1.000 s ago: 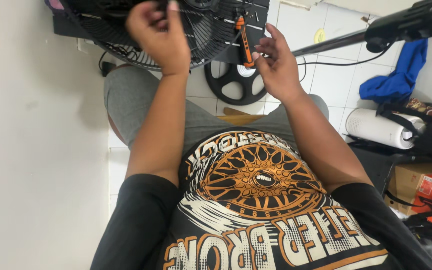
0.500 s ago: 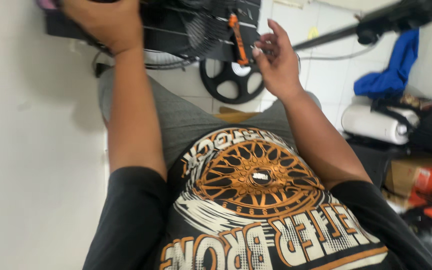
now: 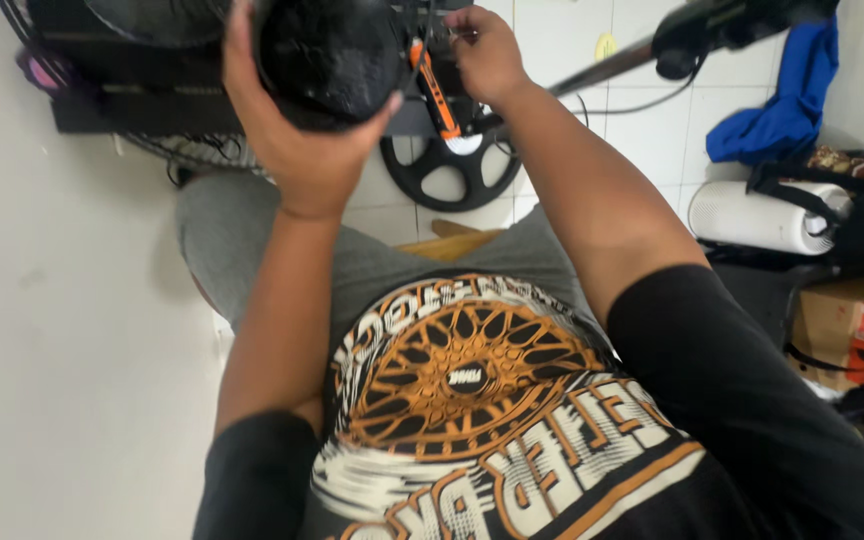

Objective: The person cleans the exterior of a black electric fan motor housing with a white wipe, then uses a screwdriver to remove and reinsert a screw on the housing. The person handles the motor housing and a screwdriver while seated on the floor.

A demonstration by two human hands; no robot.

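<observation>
Item: black round motor housing (image 3: pixel 330 60), top centre of frame. The left hand (image 3: pixel 297 150) cups it from below; grip spread wide around the lower rim, thumb up the left side, fingers curling to the right edge. The housing sits above and inside that grip, touching the palm.

Item: orange-handled screwdriver (image 3: pixel 436 92), just right of the housing, slanting down toward frame centre. The right hand (image 3: pixel 487 50) is at top centre-right, grip pressed together on something small and metallic at the fingertips; what exactly it pinches cannot be told.

Surroundings: a wire fan grille (image 3: pixel 182 150) lies behind the left hand at upper left. A black spoked disc (image 3: pixel 447 175) rests on the white tiled floor (image 3: pixel 652 140) below the hands. Blue cloth (image 3: pixel 772 110) at upper right, white cylinder (image 3: pixel 762 215) below it, cardboard box (image 3: pixel 847 320) at right edge. A pale wall (image 3: pixel 62 350) fills the left.

Change: half a second earlier the left hand was at the frame's upper left, on the grille's edge; it now holds the housing at centre. The right hand has risen slightly.
</observation>
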